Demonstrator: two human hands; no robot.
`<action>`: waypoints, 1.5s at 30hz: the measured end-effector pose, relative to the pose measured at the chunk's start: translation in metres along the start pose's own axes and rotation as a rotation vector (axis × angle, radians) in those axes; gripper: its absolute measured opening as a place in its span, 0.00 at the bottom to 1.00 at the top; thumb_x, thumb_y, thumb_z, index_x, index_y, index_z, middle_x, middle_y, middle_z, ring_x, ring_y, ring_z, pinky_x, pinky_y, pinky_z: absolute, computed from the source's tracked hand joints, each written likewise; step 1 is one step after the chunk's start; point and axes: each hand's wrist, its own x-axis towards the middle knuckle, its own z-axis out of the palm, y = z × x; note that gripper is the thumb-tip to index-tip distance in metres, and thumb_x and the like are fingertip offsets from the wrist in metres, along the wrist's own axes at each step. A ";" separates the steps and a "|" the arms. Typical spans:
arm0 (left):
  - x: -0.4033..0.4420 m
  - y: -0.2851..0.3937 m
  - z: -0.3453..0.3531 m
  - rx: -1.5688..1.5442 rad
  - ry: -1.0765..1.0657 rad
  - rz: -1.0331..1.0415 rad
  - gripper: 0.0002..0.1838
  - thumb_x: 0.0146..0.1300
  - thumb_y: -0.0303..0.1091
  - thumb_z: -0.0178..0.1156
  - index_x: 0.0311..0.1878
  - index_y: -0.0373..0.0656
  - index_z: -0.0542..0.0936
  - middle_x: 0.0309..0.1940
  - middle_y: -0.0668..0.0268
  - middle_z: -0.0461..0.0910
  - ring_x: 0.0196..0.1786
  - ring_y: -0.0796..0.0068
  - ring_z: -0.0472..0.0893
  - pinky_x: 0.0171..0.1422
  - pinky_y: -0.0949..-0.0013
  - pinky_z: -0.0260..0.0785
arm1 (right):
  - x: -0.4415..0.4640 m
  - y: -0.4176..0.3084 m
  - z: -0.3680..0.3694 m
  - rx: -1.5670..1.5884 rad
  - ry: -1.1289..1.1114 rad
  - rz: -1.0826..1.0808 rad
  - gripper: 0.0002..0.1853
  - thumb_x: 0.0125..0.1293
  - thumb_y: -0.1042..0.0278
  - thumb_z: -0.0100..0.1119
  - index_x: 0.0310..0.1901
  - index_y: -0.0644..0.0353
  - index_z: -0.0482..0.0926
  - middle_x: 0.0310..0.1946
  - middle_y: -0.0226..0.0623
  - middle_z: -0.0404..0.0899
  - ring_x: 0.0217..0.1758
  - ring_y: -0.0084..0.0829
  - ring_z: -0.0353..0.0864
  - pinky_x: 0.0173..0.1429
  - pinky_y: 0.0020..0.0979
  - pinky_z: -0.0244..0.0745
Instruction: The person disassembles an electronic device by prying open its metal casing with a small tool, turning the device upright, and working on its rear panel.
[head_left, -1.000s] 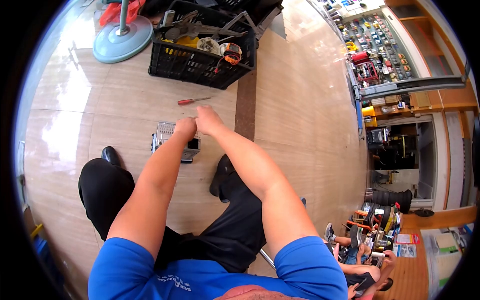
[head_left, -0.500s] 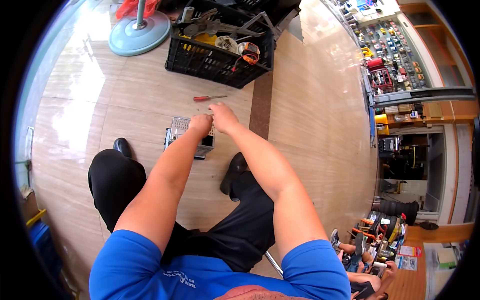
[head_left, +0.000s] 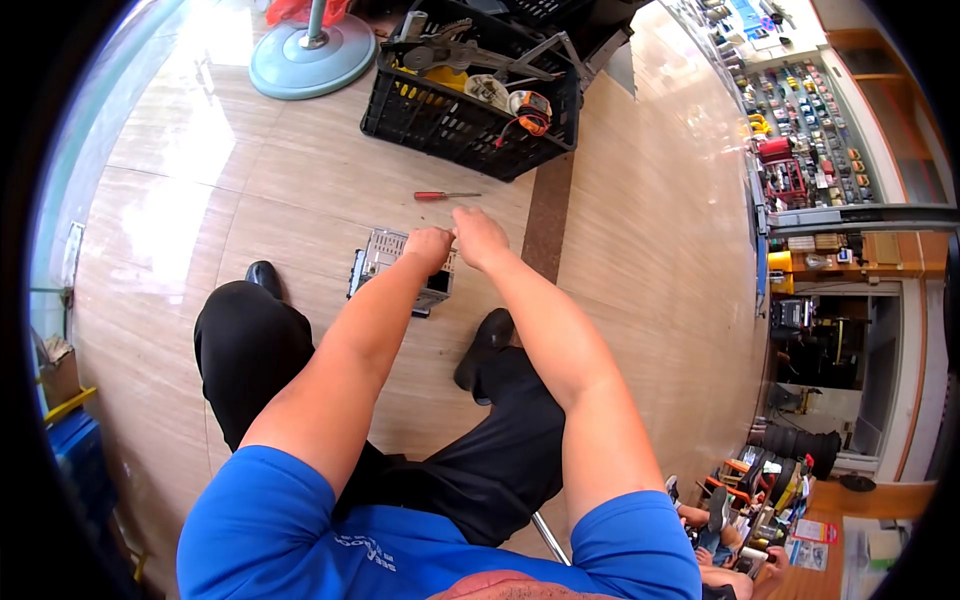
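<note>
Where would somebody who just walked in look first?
Probably at the bare left hand and bare right hand, close together at the boxy silver metal thing with little holes on the shiny beige floor. Just beyond them lies a thin screwdriver with a red handle, and past that sits a big black plastic crate full of jumbled bits.

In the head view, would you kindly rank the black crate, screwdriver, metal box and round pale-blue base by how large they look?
Largest to smallest:
black crate
round pale-blue base
metal box, partly hidden
screwdriver
</note>
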 end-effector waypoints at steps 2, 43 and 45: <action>0.000 0.000 0.000 0.012 -0.002 -0.001 0.14 0.74 0.37 0.46 0.50 0.49 0.81 0.45 0.59 0.85 0.49 0.60 0.85 0.52 0.55 0.75 | -0.001 0.001 0.000 0.009 0.054 -0.099 0.09 0.66 0.68 0.57 0.45 0.60 0.74 0.51 0.54 0.77 0.54 0.55 0.78 0.53 0.50 0.75; -0.001 0.001 -0.001 -0.133 0.053 -0.043 0.08 0.61 0.30 0.57 0.40 0.45 0.84 0.44 0.54 0.85 0.48 0.54 0.85 0.52 0.55 0.77 | 0.002 0.003 0.007 0.107 0.050 -0.130 0.16 0.65 0.72 0.56 0.54 0.61 0.74 0.49 0.54 0.77 0.58 0.54 0.75 0.60 0.46 0.72; -0.001 0.002 -0.002 -0.124 0.041 -0.045 0.08 0.61 0.29 0.57 0.41 0.45 0.84 0.44 0.54 0.85 0.48 0.54 0.85 0.53 0.55 0.77 | 0.001 0.001 0.007 0.111 0.065 -0.102 0.15 0.65 0.71 0.56 0.53 0.61 0.74 0.50 0.55 0.77 0.57 0.54 0.76 0.60 0.46 0.73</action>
